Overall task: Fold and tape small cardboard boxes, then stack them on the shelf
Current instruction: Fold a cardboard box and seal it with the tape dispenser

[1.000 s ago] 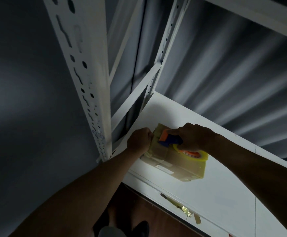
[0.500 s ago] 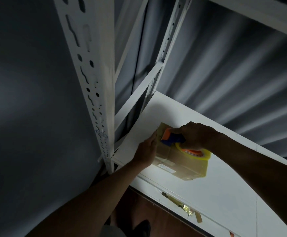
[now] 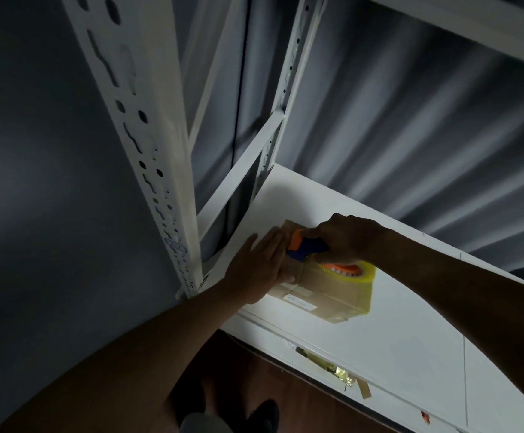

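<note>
A small cardboard box point(image 3: 326, 290) lies on the white shelf board point(image 3: 379, 332) near its left end. My left hand point(image 3: 259, 265) presses flat, fingers straight, against the box's left end. My right hand point(image 3: 346, 240) grips the blue and orange handle of a tape dispenser point(image 3: 306, 246) resting on top of the box. Its yellow tape roll point(image 3: 356, 271) sits over the box's right part, and yellowish tape runs down the box's right end.
A white perforated shelf upright point(image 3: 148, 145) rises close on the left, with a diagonal brace point(image 3: 242, 170) and rear post point(image 3: 289, 73) behind. Crumpled tape scraps point(image 3: 332, 368) stick to the shelf's front edge. A grey curtain hangs behind. Dark floor and a shoe point(image 3: 264, 414) lie below.
My left hand has opened from a curled hold at the box's corner to a flat palm on its left end. The dispenser and right hand stay on top of the box.
</note>
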